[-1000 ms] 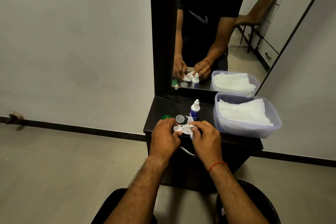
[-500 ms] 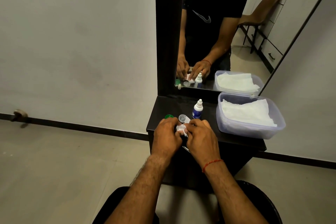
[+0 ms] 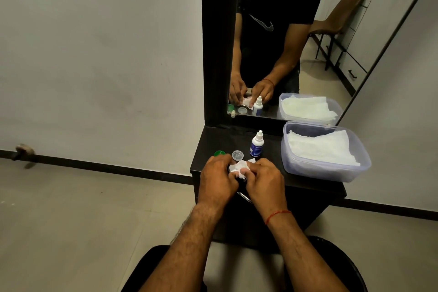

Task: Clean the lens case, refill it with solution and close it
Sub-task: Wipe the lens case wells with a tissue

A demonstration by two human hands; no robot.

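White tissue [image 3: 239,169] is pinched by left hand [image 3: 216,181] and right hand [image 3: 265,185], just in front of solution bottle [image 3: 256,145]. Lens case can't be made out between the hands. Clear cap [image 3: 238,155] and green cap [image 3: 219,153] are set left of bottle.

A dark vanity [image 3: 220,140] with mirror [image 3: 308,73] stands against a grey wall [image 3: 94,54] on beige floor [image 3: 71,220].

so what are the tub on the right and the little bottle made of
The tub: probably translucent plastic, frosted finish, since the white sheets show faintly through its wall. The bottle: seemingly opaque white plastic, smooth; nothing shows through its body.
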